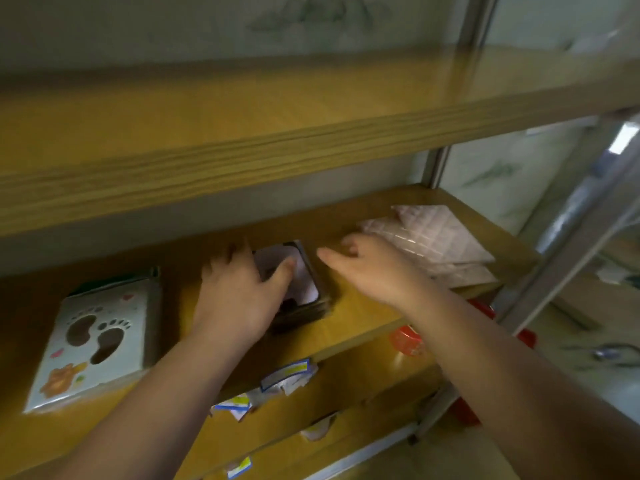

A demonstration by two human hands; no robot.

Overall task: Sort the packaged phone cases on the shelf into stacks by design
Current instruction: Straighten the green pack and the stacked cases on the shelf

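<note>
Left hand (239,292) laid on the middle stack (304,289), thumb pressing its top case, fingers curled over the far-left edge. Right hand (374,268) empty, fingers loosely spread, just beside. Could topple or fan out if dragged one-handed toward the shelf (363,317) lip. Long axis running front to back, tilted slightly left. Footprint stack (93,337) well apart at left; checkered stack (436,237) at right.

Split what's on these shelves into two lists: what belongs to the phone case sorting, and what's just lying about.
Belongs to the sorting:
- footprint-design stack, at the left of the shelf
- dark middle stack, under the left hand
- pale checked packages, beyond the right hand

Just lying about:
- red lidded container on the shelf below
- torn labels on the shelf edge
</note>
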